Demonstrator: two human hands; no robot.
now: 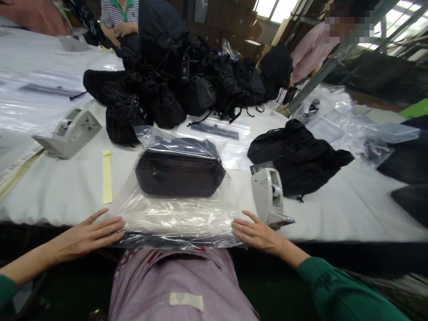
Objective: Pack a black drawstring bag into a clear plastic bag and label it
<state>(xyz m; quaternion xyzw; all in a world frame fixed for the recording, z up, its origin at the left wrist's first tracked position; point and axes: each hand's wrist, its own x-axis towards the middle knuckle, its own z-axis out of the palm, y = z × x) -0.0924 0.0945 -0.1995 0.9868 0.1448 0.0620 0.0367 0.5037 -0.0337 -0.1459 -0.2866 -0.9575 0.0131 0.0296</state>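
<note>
Left grip (88, 234) and right grip (258, 234), both loose and unclenched, touch the clear bag (180, 217) at its near corners, and there's the dark pouch (180, 176) inside its far half, left of the right-side tape dispenser (261, 194) on the worktop (323, 223).

You are wearing the camera on your head; it is facing forward and down across the surface (73, 191), catching your purple clothing (174, 278), left hand (88, 235) and right hand (256, 232) close below and reaching to distant windows (276, 10) along the top.
</note>
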